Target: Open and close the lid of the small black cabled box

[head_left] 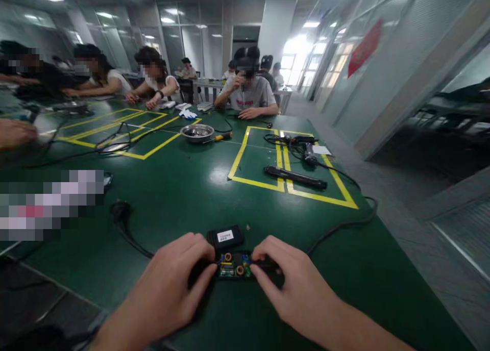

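Observation:
A small green circuit board (227, 272) with copper coils lies in front of me on the table, seemingly in a shallow black case half. My left hand (179, 277) is closed, thumb and fingers pinching its left end. At the right end, my right hand (285, 272) pinches the board's edge where a dark cable comes in. Just behind the board rests a black case cover (236, 238) with a white label. My fingers hide both ends of the board, so the wire joints there do not show clearly.
A plug (121, 209) on a black cable lies left. Ahead are a black rod-shaped tool (295, 177), tangled cables (306, 149), a metal bowl (197, 132) and a yellow-handled screwdriver (223, 136). White gloves (188, 114) lie farther back. Several people sit around the green table (184, 187).

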`<state>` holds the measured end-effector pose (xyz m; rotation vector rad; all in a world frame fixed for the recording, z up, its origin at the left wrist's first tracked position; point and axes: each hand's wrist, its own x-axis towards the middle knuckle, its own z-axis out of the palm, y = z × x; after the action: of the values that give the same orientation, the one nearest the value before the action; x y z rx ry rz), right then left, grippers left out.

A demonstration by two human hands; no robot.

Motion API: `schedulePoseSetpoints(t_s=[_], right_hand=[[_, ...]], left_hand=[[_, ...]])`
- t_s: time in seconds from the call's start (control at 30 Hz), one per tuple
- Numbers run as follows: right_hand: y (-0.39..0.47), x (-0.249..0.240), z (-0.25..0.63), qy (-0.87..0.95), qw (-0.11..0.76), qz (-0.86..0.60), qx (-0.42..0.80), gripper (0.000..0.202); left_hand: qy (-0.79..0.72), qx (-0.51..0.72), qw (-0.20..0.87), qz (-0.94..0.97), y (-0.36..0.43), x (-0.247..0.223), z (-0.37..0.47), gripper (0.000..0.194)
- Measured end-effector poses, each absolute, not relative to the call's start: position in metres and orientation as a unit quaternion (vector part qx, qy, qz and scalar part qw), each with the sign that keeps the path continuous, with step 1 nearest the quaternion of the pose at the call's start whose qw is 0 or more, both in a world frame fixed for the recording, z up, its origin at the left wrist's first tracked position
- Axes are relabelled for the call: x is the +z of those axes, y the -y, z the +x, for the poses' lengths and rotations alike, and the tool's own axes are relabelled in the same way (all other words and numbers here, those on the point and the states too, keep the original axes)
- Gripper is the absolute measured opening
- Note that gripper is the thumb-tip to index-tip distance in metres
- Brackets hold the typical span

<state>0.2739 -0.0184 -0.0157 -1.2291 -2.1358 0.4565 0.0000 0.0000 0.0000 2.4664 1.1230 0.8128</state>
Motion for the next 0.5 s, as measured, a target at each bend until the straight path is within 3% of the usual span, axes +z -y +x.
schedulePoseSetpoints(t_s=[0.33,0.5], right_hand=[[0.0189,-0.0092,0.2714,0.811,0.343,-0.447,0.158,0.016],[0.0182,-0.0081,0.2707,0.814,0.302,-0.470,0.160,0.020]], left_hand=[[-0.352,0.332,0.139,0.864,0.0006,0.0035,0.0006,0.019],[-0.352,0.314,0.131,0.872,-0.0006,0.0031,-0.0005,0.024]])
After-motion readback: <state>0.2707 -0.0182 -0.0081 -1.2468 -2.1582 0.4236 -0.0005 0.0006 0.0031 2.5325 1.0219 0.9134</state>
